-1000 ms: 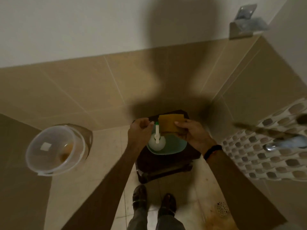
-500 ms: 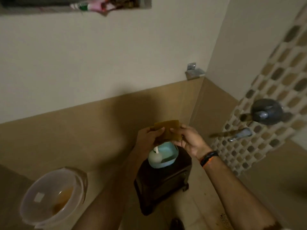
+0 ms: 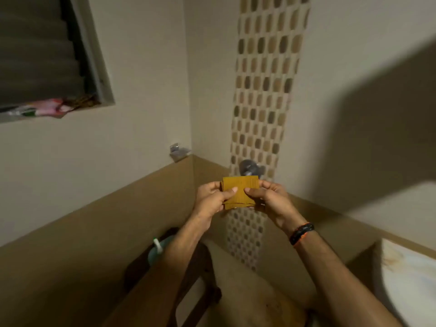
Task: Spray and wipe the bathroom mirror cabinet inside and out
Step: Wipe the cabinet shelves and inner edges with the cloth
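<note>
This looks like the getting-ready step: the yellow cloth (image 3: 239, 192) is held up in the middle of the frame. The left hand (image 3: 213, 201) and right hand (image 3: 271, 199) each pinch a side of it, arms reaching forward. No cabinet shows here, so next they must find it.

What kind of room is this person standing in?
Most likely a bathroom: a metal tap fitting on a mosaic tile strip, and a white basin at right.
</note>
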